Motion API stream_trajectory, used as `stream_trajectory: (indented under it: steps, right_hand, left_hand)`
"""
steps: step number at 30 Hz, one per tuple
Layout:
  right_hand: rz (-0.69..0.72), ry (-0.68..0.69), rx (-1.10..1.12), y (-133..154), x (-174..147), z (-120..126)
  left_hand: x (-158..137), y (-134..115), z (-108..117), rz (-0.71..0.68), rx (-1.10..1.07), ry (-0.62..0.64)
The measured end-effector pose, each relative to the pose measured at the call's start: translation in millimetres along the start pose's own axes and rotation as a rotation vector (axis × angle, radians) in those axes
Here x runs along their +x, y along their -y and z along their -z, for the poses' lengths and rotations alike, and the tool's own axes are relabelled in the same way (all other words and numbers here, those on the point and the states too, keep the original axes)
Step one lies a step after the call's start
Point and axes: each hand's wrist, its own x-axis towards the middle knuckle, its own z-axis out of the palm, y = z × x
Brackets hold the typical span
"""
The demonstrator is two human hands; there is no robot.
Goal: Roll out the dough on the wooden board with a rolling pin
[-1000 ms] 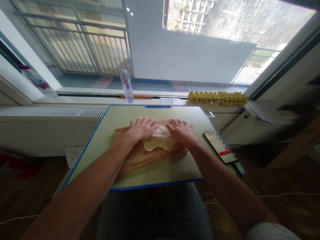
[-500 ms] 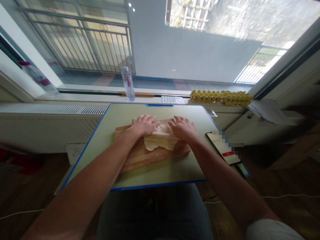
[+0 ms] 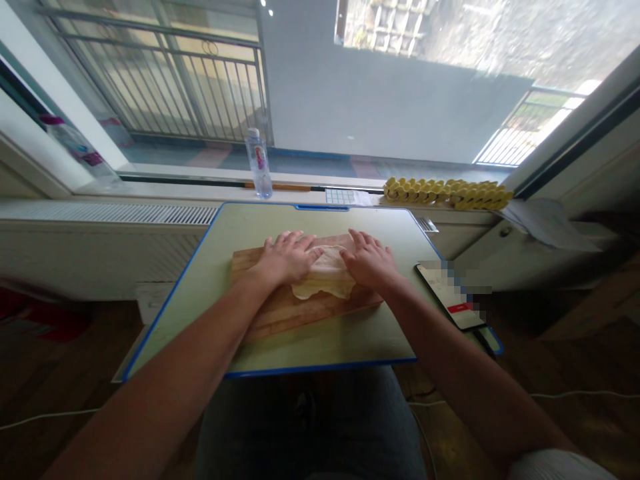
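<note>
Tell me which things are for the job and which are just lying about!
Part of the job: left hand, right hand, pale dough-like sheet, wooden board, table.

Seemingly just about: phone, white-capped bottle, purple-capped bottle, bumpy yellow thing.

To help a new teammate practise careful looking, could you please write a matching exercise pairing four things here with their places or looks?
1. Dough sheet
2. Wooden board
3. Smartphone
4. White-capped bottle

A. near the table's right edge
B. upright on the windowsill
C. pale, with a wavy near edge
D. brown, beneath the dough

Pairs: 1-C, 2-D, 3-A, 4-B
</note>
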Motion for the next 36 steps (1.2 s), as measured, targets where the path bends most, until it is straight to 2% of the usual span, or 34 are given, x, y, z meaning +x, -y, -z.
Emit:
stream_trajectory:
  steps: [4, 10, 12, 14, 19, 21, 24, 28, 30, 33, 36]
  right_hand:
    - [-0.01, 0.042, -0.019, 1.1, 8.8, 4.2]
    - [0.055, -0.001, -0.112, -0.4, -43.8, -3.9]
    - [0.066, -0.025, -0.124, -0.7, -53.4, -6.1]
    - [0.055, -0.032, -0.124, -0.4, -49.6, -6.0]
    - [0.019, 0.04, -0.081, 1.2, -13.0, 2.1]
    - [0.028, 0.055, -0.083, 1.1, -8.8, 4.0]
    - [0.054, 0.05, -0.12, -0.1, -26.0, 1.7]
    - [0.102, -0.027, -0.154, -2.3, -69.3, -6.6]
    - [0.118, -0.062, -0.162, -3.1, -80.9, -9.6]
    - [0.113, -0.078, -0.135, -3.5, -70.7, -10.1]
    - [0.075, -0.04, -0.082, -3.1, -38.5, -5.6]
  left_hand:
    - [9.2, 0.5, 3.5, 0.015, -0.008, 0.031]
    - [-43.5, -6.5, -12.8, -0.051, 0.08, -0.099]
    - [-53.1, -8.4, -14.9, -0.062, 0.112, -0.125]
    - [-49.1, -8.3, -13.3, -0.061, 0.106, -0.12]
    - [-11.2, -4.7, -0.6, 0.002, 0.013, -0.027]
    - [-7.3, -4.8, 0.9, 0.013, -0.003, -0.016]
    - [-25.4, -7.3, -6.0, -0.018, 0.035, -0.069]
    - [-67.3, -10.6, -22.2, -0.089, 0.112, -0.184]
    - [-77.5, -10.9, -26.0, -0.105, 0.117, -0.209]
    - [-66.5, -9.7, -21.9, -0.112, 0.11, -0.19]
    - [-35.2, -8.4, -9.9, -0.049, 0.048, -0.096]
